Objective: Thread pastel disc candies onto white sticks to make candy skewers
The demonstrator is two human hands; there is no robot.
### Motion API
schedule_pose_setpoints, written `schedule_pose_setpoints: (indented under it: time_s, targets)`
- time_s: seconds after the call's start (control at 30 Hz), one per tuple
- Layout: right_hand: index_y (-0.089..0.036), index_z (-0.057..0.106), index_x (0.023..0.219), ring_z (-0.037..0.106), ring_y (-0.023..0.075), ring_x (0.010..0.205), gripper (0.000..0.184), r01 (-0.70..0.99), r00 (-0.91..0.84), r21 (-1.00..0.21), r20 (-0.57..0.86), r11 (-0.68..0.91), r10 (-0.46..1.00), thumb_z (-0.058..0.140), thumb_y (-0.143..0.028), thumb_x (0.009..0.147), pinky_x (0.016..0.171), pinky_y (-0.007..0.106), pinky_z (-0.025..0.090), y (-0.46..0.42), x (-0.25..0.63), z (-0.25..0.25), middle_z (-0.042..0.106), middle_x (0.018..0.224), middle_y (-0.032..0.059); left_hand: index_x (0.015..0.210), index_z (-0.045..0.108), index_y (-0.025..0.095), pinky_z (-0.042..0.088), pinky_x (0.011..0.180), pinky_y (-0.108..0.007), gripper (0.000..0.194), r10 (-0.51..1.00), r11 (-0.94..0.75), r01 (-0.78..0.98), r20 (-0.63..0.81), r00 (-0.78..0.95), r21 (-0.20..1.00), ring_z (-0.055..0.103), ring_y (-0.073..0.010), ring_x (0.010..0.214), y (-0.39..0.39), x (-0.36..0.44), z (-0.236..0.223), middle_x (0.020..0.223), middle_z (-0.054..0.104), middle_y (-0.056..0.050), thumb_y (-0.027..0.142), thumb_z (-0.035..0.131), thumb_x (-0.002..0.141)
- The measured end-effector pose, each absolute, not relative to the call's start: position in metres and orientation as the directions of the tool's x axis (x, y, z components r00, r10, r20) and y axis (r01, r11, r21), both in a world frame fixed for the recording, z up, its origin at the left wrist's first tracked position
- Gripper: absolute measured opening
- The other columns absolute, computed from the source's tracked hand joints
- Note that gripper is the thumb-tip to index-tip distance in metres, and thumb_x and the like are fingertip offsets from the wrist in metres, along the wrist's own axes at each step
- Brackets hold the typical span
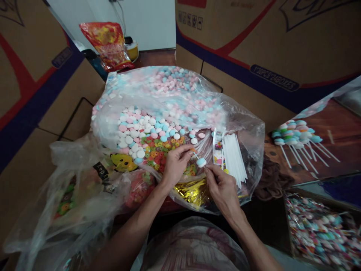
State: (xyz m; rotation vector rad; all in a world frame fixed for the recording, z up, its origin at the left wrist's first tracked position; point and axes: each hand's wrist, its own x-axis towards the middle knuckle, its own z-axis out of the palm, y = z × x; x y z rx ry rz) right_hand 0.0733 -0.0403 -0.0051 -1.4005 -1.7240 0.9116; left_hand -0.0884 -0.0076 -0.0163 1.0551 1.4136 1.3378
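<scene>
My left hand (175, 164) is pinched on a small orange ring candy at the tip of a white stick. My right hand (222, 188) pinches the lower part of that stick, with a pale blue and white candy disc (201, 162) threaded on it between the two hands. Both hands hover over a large clear plastic bag (242, 124) holding white, pink and blue discs (141, 130), colourful ring candies (158, 148) and a bundle of white sticks (233, 158).
Finished candy sticks (296, 135) lie on the wooden surface at right. A box of wrapped candies (318, 229) sits at lower right. Gold wire ties (193, 191) lie under my hands. Cardboard cartons (254, 41) surround the spot. More plastic bags (76, 195) lie at left.
</scene>
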Motion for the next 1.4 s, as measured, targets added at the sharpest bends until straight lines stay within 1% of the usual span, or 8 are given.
schedule_pose_setpoints:
  time_s: [0.17,0.3,0.53,0.77,0.97,1.1,1.23,1.4]
  targets:
    - [-0.017,0.07,0.089,0.058,0.014,0.06,0.025,0.489,-0.145,-0.858,0.098,0.157,0.985,0.049,-0.03,0.093,0.059,0.022,0.042,-0.04,0.072,-0.006,0.066,0.069,0.0006,0.095,0.076,0.015,0.055,0.087,-0.033,0.021,0.972,0.037,0.054,-0.023,-0.236,0.998,0.071,-0.0203,0.091,-0.009,-0.085,-0.02,0.097,0.077,-0.007,0.024,0.067,0.079]
    - [-0.016,0.069,0.089,0.057,0.0135,0.058,0.026,0.514,-0.117,-0.834,0.167,0.204,0.979,0.048,-0.03,0.094,0.057,0.022,0.04,-0.039,0.067,-0.011,0.064,0.068,0.0007,0.105,0.075,0.016,0.055,0.091,-0.035,0.026,0.978,0.033,0.142,-0.003,-0.207,0.989,0.07,-0.0214,0.098,-0.015,-0.079,-0.021,0.106,0.075,-0.009,0.025,0.063,0.084]
    - [-0.018,0.06,0.073,0.044,0.0105,0.049,0.027,0.502,-0.075,-0.843,0.182,0.195,0.98,0.048,-0.032,0.092,0.05,0.022,0.033,-0.026,0.057,-0.018,0.049,0.055,-0.0042,0.115,0.071,0.016,0.055,0.091,-0.033,0.038,0.953,-0.261,0.485,0.304,-0.01,0.835,0.068,-0.0196,0.102,-0.024,-0.075,-0.012,0.11,0.073,-0.012,0.012,0.042,0.091]
    - [-0.019,0.058,0.074,0.043,0.0111,0.052,0.028,0.408,0.012,-0.91,0.087,0.074,0.996,0.051,-0.039,0.092,0.052,0.022,0.034,-0.017,0.068,-0.018,0.048,0.056,-0.0051,0.125,0.065,0.022,0.055,0.079,-0.027,0.039,0.975,-0.217,0.533,0.213,0.07,0.818,0.068,-0.016,0.084,-0.003,-0.087,0.005,0.104,0.074,-0.006,0.017,0.044,0.092]
    - [-0.019,0.06,0.077,0.043,0.0112,0.051,0.029,0.373,0.056,-0.928,0.05,0.025,0.997,0.054,-0.043,0.091,0.051,0.022,0.035,-0.014,0.08,-0.022,0.049,0.056,-0.0052,0.099,0.073,0.021,0.049,0.078,-0.034,0.034,0.994,0.043,0.919,0.08,-0.08,0.393,0.064,-0.0242,0.09,0.04,-0.084,0.013,0.095,0.066,-0.011,0.019,0.039,0.094]
    - [-0.019,0.058,0.075,0.042,0.0114,0.052,0.031,0.366,0.04,-0.931,0.032,0.015,0.999,0.053,-0.044,0.092,0.051,0.022,0.034,-0.017,0.081,-0.029,0.047,0.056,-0.0051,0.11,0.068,0.022,0.047,0.08,-0.033,0.032,0.999,0.03,0.961,0.032,-0.04,0.276,0.06,-0.0248,0.099,0.046,-0.077,0.008,0.107,0.062,-0.012,0.016,0.041,0.092]
    - [-0.019,0.058,0.074,0.041,0.0117,0.053,0.033,0.381,0.025,-0.924,0.03,0.018,0.999,0.052,-0.045,0.092,0.051,0.023,0.033,-0.018,0.081,-0.031,0.046,0.056,-0.0051,0.109,0.064,0.019,0.046,0.085,-0.034,0.028,0.998,-0.013,0.947,0.057,-0.006,0.32,0.058,-0.025,0.102,0.039,-0.078,0.002,0.104,0.064,-0.011,0.011,0.048,0.088]
    - [-0.018,0.06,0.078,0.042,0.012,0.053,0.032,0.372,0.03,-0.928,0.019,0.006,0.999,0.052,-0.045,0.092,0.052,0.023,0.034,-0.019,0.083,-0.029,0.047,0.057,-0.0049,0.108,0.065,0.017,0.048,0.083,-0.033,0.025,0.981,-0.043,0.81,0.179,-0.077,0.584,0.062,-0.0235,0.093,0.057,-0.08,0.0,0.096,0.069,-0.01,0.013,0.052,0.087]
